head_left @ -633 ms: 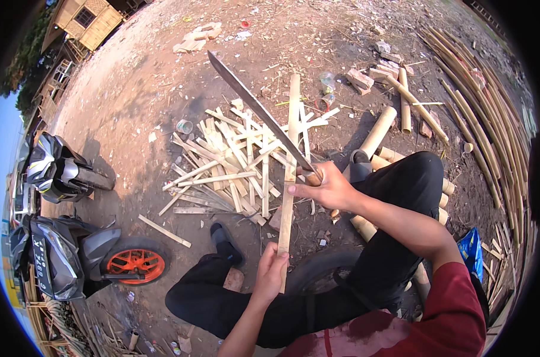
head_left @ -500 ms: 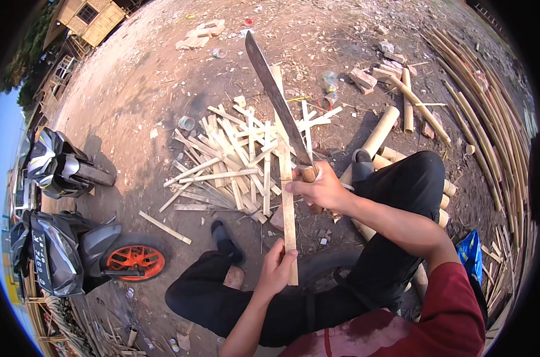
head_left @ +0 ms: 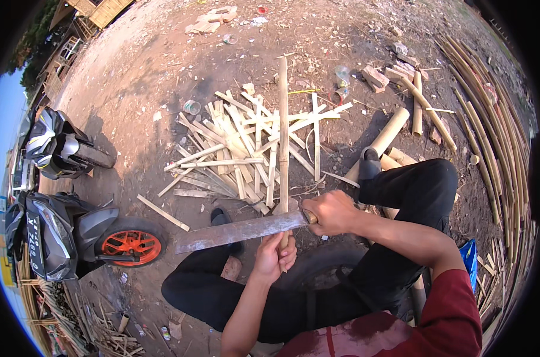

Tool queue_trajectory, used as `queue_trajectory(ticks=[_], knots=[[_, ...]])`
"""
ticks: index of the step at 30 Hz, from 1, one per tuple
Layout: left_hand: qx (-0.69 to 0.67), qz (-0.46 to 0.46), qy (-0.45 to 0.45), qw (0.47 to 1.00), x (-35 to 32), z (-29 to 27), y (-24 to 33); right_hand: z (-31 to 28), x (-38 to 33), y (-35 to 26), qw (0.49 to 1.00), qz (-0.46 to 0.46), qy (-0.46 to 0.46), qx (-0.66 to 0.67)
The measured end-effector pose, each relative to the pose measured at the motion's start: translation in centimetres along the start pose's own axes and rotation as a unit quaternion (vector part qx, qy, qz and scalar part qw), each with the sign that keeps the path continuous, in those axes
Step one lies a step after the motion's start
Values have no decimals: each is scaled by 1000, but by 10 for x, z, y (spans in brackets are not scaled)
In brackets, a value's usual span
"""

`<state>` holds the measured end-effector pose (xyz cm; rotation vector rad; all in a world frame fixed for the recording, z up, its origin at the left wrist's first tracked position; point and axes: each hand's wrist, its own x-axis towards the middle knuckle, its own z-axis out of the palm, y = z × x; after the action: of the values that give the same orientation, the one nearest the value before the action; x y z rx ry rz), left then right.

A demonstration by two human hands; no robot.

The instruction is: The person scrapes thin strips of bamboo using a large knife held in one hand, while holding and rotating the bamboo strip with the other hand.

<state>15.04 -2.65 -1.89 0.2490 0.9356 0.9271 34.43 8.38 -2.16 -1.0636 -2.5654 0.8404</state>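
- The left hand (head_left: 271,257) pinches the near end of 1 bamboo strip (head_left: 283,119), which points forward.
- The right hand (head_left: 334,213) is wrapped around a machete (head_left: 240,234), its blade crossing the strip just beyond the left hand.
- Trimming seems in hand; the next move likely calls for a steady strip, left hand clear.
- Edge contact: cannot tell.
- Beyond, the strip partly hides a pile of split pieces (head_left: 222,154).
- The frame cuts off a far hut (head_left: 106,11).

Gray motorbike (head_left: 53,241) with orange wheel (head_left: 131,247), second motorbike (head_left: 57,143) near it, bricks (head_left: 375,78), blue plastic (head_left: 469,257) at right
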Motion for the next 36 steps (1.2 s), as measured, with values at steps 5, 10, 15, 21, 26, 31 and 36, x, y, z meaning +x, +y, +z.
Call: queue_trajectory(ticks=[5, 10, 15, 21, 26, 31, 36], knots=[[-48, -32, -22, 998, -8, 0, 0, 3, 1, 0, 999, 7, -9, -42], [-73, -44, 1, 996, -47, 2, -15, -23, 36, 45, 983, 154, 28, -91], [-70, -95, 15, 993, -100, -1, -36, -113, 45, 224, 866, 411, 267, -102], [-51, -44, 36, 997, -53, -5, -20, -52, 4, 66, 991, 130, 26, -29], [27, -38, 8, 999, -66, 4, -26, -33, -13, 33, 998, 23, -38, -52], [4, -82, 80, 993, -79, 17, -36, -25, 24, 114, 980, 93, -40, -172], [-25, -97, 75, 992, -150, -4, -57, -64, 47, 249, 838, 476, 264, -3]])
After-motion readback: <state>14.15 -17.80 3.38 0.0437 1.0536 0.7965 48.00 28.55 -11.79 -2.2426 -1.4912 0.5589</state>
